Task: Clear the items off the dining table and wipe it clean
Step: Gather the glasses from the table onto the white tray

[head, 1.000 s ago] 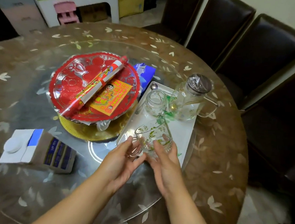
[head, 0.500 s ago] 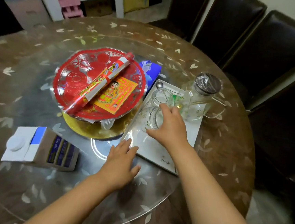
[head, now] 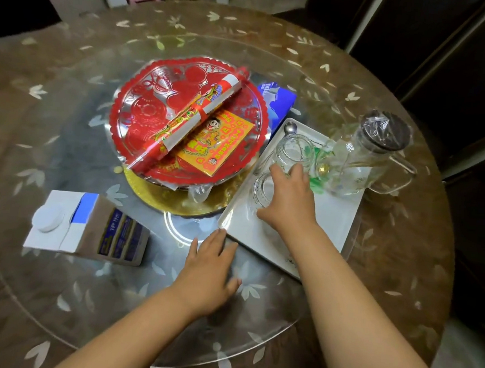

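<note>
On the round dining table (head: 403,271), a white tray (head: 332,221) lies at the right of the glass turntable (head: 62,153). My right hand (head: 289,199) rests on top of a clear glass cup (head: 260,187) standing on the tray, fingers curled over its rim. A second glass cup (head: 294,151) stands just behind it, and a lidded glass pitcher (head: 366,162) beside that. My left hand (head: 213,272) lies flat and open on the turntable, fingertips at the tray's near corner.
A red plate (head: 154,100) with a paper roll and a yellow card sits mid-table on a gold disc. A milk carton (head: 90,229) lies at the left front, with a blue box (head: 278,96) behind the tray. Dark chairs (head: 465,71) crowd the right side.
My right hand carried the glass cup from the tray's near edge further in, beside the other cup. My left hand let go of it and settled flat on the turntable.
</note>
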